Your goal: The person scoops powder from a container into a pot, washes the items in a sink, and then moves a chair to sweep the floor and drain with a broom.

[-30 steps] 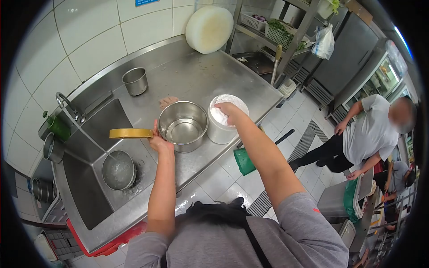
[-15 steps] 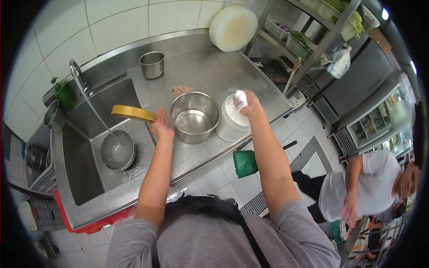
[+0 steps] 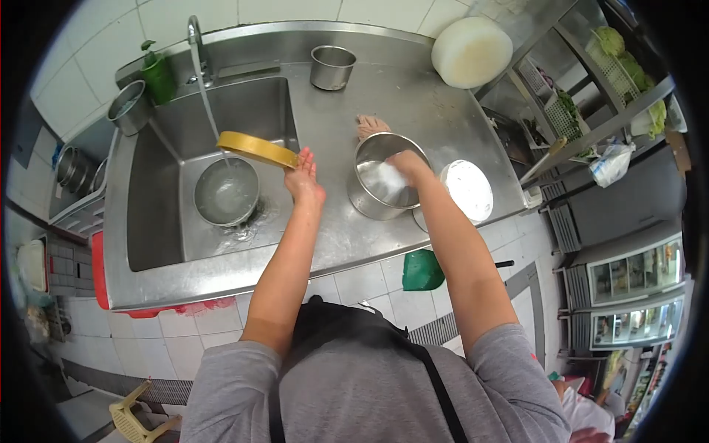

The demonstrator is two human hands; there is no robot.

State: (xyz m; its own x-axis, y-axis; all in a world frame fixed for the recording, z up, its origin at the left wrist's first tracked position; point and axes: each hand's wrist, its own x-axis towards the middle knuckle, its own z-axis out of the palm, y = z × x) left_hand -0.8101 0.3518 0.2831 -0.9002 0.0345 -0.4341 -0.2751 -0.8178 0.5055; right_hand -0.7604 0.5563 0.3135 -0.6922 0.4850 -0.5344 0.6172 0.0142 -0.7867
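My left hand point(image 3: 305, 179) grips the right end of a round yellow lid point(image 3: 255, 149), tilted nearly edge-on over the sink's side. My right hand point(image 3: 406, 168) reaches down into a steel pot point(image 3: 369, 201), its fingers curled and blurred around white powder point(image 3: 385, 181) that shows below them. Right of the pot stands a white tub point(image 3: 468, 190) with white contents, partly hidden by my right forearm. A brownish cloth point(image 3: 371, 126) lies just behind the pot.
Water runs from the faucet point(image 3: 196, 44) into a full bowl point(image 3: 226, 192) in the sink point(image 3: 153, 225). On the counter point(image 3: 399, 92) stand a small steel pot point(image 3: 332, 68) and a round white board point(image 3: 473, 53). A green soap bottle point(image 3: 157, 77) stands behind the sink.
My right hand has moved left from the white tub into the steel pot, carrying white powder. The left hand still holds the yellow lid. My view has turned, shifting the counter rightward.
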